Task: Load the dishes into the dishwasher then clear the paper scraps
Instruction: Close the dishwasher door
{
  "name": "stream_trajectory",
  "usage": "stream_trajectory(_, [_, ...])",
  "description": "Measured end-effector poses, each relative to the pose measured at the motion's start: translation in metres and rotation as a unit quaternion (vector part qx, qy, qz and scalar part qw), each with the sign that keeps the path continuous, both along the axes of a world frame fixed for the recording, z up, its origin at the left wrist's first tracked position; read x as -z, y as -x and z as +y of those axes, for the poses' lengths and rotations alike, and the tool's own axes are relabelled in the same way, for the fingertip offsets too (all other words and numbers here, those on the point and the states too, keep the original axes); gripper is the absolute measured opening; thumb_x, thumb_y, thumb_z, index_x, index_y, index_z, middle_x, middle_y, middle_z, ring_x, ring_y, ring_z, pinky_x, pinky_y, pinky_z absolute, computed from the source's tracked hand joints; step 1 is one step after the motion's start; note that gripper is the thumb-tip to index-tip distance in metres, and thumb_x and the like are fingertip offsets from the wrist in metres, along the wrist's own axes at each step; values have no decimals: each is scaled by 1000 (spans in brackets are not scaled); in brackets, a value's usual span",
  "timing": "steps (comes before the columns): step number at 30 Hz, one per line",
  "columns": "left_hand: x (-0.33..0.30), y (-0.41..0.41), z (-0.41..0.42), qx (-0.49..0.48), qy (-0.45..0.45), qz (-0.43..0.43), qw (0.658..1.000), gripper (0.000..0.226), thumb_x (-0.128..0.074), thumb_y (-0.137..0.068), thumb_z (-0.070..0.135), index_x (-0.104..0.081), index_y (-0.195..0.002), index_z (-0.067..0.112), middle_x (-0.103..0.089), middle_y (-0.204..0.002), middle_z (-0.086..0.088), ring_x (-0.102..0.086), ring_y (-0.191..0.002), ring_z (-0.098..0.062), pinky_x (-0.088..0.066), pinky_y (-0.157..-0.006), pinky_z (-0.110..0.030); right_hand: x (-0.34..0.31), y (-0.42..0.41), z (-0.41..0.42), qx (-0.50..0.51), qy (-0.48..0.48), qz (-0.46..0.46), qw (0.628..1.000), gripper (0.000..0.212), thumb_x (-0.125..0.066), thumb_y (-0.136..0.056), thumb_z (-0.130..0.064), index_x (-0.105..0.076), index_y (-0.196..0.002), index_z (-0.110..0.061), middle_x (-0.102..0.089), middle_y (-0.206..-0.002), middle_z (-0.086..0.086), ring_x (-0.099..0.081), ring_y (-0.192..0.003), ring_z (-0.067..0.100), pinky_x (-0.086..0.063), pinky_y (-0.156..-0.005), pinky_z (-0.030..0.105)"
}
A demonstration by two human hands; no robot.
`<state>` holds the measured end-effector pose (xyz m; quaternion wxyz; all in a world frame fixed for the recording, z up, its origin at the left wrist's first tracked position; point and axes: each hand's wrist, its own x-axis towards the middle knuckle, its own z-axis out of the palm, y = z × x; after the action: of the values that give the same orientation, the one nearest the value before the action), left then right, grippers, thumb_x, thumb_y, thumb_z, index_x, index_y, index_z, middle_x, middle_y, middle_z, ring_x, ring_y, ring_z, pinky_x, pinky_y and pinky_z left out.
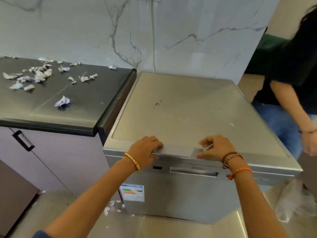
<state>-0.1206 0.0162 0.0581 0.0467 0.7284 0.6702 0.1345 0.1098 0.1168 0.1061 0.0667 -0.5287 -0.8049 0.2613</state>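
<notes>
- At the dishwasher's [180, 109] front top edge, both hands rest: the left hand [145, 149] lies over the lip left of the door handle [193, 171], fingers curled on the edge and thumb under it; the right hand [217, 146] sits right of it, fingers bent and pressing the same lip. Neither hand grips any loose thing.
- One dishwasher stands with its door closed, just right of the dark counter [82, 103]; no dishes show in view.
- Judging by its build, the door is stiff, heavy sheet metal and smooth to the touch; the recessed handle below the hands looks the surest place to pull.
- Left of the dishwasher, paper scraps [62, 101] lie scattered on the counter, roughly twenty crumpled bits, too small to count exactly; a few more lie on the floor at the dishwasher's lower left corner.
- They should be light, soft and easily pinched or swept together.
- Right of the dishwasher stands a second person [291, 79].
</notes>
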Motion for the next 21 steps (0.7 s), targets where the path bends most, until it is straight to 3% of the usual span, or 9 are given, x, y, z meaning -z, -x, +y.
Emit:
stream_trajectory(3, [-14, 29, 14, 9, 40, 38, 998, 65, -60, -73, 62, -51, -127, 25, -49, -129, 6, -48, -115, -15, -41, -94, -27, -13, 26, 9, -33, 26, 80, 996, 42, -77, -72, -21, -63, -111, -11, -62, -102, 4, -57, -89, 15, -43, -77, 21])
stream_trajectory(5, [-22, 53, 27, -7, -2, -10, 1000, 82, -37, -67, 82, -57, -120, 22, -55, -123, 2, -54, -109, -19, -45, -91, -32, -25, 46, 25, -50, 10, 104, 993, 42, -76, -73, -23, -62, -112, -14, -60, -101, 0, -57, -92, 15, -43, -74, 17])
stream_trajectory(6, [-24, 68, 38, -28, -45, -64, 997, 83, -34, -69, 81, -60, -117, 18, -58, -118, -2, -57, -104, -21, -48, -88, -34, -32, 58, 37, -62, -5, 109, 992, 43, -76, -74, -24, -61, -113, -16, -60, -101, -3, -57, -93, 14, -43, -71, 14])
stream_trajectory(8, [-31, 97, 61, -90, -120, -124, 981, 61, -50, -79, 59, -60, -117, 12, -59, -116, -7, -57, -102, -25, -46, -88, -35, -43, 79, 61, -99, -24, 108, 989, 45, -75, -74, -27, -59, -116, -20, -59, -103, -6, -57, -97, 12, -41, -68, 8])
stream_trajectory(9, [-35, 112, 75, -125, -130, -120, 976, 50, -60, -82, 44, -57, -120, 11, -56, -120, -9, -54, -106, -27, -44, -91, -34, -49, 92, 74, -120, -27, 106, 987, 48, -75, -74, -28, -57, -119, -21, -57, -106, -8, -56, -99, 11, -40, -69, 6])
stream_trajectory(11, [-41, 140, 103, -179, -117, -99, 972, 50, -67, -82, 27, -50, -126, 11, -47, -130, -10, -46, -117, -29, -40, -96, -35, -60, 117, 100, -146, -27, 116, 982, 56, -75, -75, -27, -51, -126, -24, -52, -115, -10, -52, -103, 9, -40, -71, 8])
stream_trajectory(15, [-53, 196, 151, -240, -68, -32, 968, 62, -69, -79, 23, -42, -133, 12, -36, -138, -9, -36, -125, -30, -40, -97, -38, -81, 172, 146, -154, -90, 178, 968, 70, -75, -74, -22, -39, -134, -23, -38, -124, -11, -39, -111, 5, -33, -86, 13])
stream_trajectory(19, [-55, 244, 185, -297, -92, -41, 949, 62, -70, -76, 11, -43, -132, 13, -34, -139, -6, -34, -127, -28, -44, -95, -38, -87, 251, 181, -99, -156, 310, 933, 65, -75, -74, -16, -45, -131, -17, -38, -119, -11, -42, -107, 6, -33, -77, 2])
stream_trajectory(21, [-50, 270, 204, -289, -45, -35, 955, 63, -70, -77, 14, -40, -133, 15, -31, -141, -3, -32, -129, -25, -42, -99, -37, -85, 287, 192, -105, -165, 320, 927, 63, -75, -74, -15, -46, -130, -15, -42, -122, -6, -44, -109, 9, -35, -83, 6])
